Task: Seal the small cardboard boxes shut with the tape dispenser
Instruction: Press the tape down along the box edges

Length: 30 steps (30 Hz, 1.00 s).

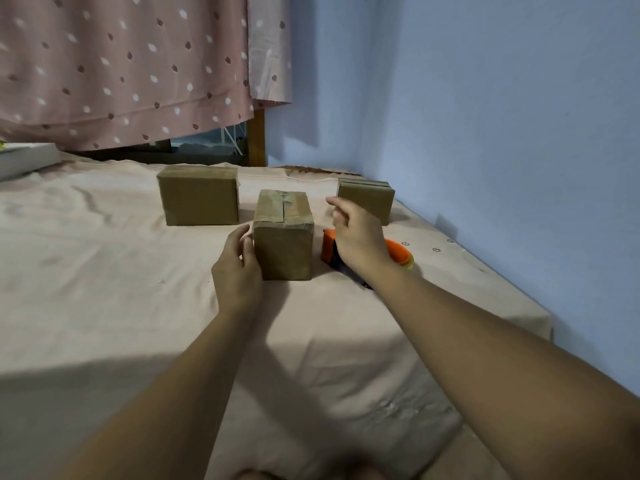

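The middle box stands between the hands, left hand resting relaxed against its side, right hand loose and empty over the tape dispenser, and could slide on the soft sheet if pushed unsteadied

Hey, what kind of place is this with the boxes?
Probably a home bedroom: the boxes sit on a wrinkled pink bed sheet, a dotted pink curtain hangs behind, and a plain blue wall runs alongside.
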Tool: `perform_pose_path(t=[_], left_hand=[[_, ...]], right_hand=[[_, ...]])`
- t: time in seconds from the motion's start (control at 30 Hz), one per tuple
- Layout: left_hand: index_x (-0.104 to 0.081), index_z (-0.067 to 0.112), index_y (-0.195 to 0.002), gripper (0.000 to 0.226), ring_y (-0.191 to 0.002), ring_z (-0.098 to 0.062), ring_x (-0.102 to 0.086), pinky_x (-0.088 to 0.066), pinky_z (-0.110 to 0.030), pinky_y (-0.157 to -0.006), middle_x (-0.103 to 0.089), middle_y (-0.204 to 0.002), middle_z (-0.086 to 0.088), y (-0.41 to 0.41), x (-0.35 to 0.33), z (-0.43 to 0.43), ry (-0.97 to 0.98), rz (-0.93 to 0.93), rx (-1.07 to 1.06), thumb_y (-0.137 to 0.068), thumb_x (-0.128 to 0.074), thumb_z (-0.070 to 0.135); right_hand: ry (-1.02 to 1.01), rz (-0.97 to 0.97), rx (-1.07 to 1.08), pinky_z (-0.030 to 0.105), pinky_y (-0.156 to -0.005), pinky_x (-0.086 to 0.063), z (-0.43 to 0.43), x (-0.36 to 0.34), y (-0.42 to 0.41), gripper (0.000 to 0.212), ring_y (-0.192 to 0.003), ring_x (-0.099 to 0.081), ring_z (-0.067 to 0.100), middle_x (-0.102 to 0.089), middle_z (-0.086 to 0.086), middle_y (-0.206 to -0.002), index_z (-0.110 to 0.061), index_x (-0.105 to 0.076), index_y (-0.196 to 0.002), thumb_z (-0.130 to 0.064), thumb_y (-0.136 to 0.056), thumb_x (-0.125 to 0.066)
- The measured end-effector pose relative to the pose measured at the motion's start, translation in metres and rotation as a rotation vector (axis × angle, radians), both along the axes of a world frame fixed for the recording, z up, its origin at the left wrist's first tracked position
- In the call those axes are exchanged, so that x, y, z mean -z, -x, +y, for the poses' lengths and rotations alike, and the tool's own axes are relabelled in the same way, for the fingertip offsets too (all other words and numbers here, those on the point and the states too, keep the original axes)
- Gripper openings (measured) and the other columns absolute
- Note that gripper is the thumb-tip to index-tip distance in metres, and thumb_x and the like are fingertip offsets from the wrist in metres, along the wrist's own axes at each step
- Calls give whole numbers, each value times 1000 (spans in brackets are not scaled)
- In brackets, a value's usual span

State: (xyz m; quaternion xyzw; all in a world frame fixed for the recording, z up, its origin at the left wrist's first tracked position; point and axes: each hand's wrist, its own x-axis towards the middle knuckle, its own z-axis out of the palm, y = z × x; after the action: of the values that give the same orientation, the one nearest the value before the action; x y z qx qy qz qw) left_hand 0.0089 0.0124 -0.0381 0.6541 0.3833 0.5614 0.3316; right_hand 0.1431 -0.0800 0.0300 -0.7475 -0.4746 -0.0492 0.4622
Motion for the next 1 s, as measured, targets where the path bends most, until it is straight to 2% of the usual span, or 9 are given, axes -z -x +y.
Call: perform_pose_path(t=[0.1,0.27,0.37,0.43,0.5,0.67,0.77,0.83,1.0], left_hand=[[-57,13,-127,31,-106,-26,-57,-39,-29,-84,-64,-119,-8,-2,0,-4,-179,111,-84,-101,-38,13],[-59,8,-123,42,-100,-32,-56,-40,-34,-80,-66,-112,-12,-9,4,-2,-251,178,-120,-90,-38,-6],[-62,7,-116,34,-91,-31,-58,-42,-35,-74,-67,-103,-12,-9,6,-1,-312,183,-122,-93,-37,2],[-63,6,-103,29,-84,-31,-59,-40,-31,-68,-66,-93,-11,-7,7,3,-289,149,-122,-92,-36,6],[-64,4,-99,23,-84,-30,-61,-39,-27,-70,-67,-93,-11,-4,7,6,-246,96,-115,-94,-41,3],[-65,5,-112,22,-93,-24,-59,-34,-18,-75,-67,-104,-11,-3,3,6,-261,76,-121,-96,-51,12],[-61,12,-124,29,-88,-15,-52,-30,-15,-74,-60,-101,-4,-5,1,8,-231,64,-90,-99,-48,15],[-58,16,-129,33,-88,-11,-47,-28,-12,-73,-53,-99,-3,-6,1,8,-212,66,-71,-101,-43,20],[-62,17,-124,31,-92,-10,-46,-30,-13,-75,-53,-101,-5,-6,1,15,-188,17,-15,-101,-41,23]], right_hand=[[-49,203,-8,27,-103,-38,11,5,12,35,-125,-50,18,-56,2,-135,-20,-56,-132,-14,-101,-40],[-179,245,45,15,-93,-36,20,26,18,32,-121,-53,16,-61,0,-128,-16,-63,-125,-12,-100,-42],[-253,284,45,18,-95,-42,21,33,15,30,-117,-56,15,-65,0,-123,-15,-67,-119,-9,-98,-46],[-248,310,9,25,-99,-45,22,33,14,30,-116,-56,14,-65,-1,-123,-16,-67,-119,-9,-98,-47],[-224,317,-20,29,-100,-46,22,32,12,30,-116,-56,14,-65,-2,-123,-18,-67,-119,-10,-98,-47],[-150,282,-98,25,-98,-45,18,28,3,29,-112,-55,9,-64,-3,-121,-19,-66,-120,-19,-99,-46],[-122,256,-122,30,-97,-48,18,26,1,29,-112,-57,11,-65,-4,-119,-20,-66,-120,-26,-99,-46],[-90,219,-122,27,-95,-47,18,26,0,30,-111,-57,10,-65,-5,-119,-20,-65,-122,-28,-100,-46],[-87,218,-134,35,-96,-49,19,26,-3,30,-111,-57,12,-65,-4,-119,-20,-64,-122,-28,-100,-45]])
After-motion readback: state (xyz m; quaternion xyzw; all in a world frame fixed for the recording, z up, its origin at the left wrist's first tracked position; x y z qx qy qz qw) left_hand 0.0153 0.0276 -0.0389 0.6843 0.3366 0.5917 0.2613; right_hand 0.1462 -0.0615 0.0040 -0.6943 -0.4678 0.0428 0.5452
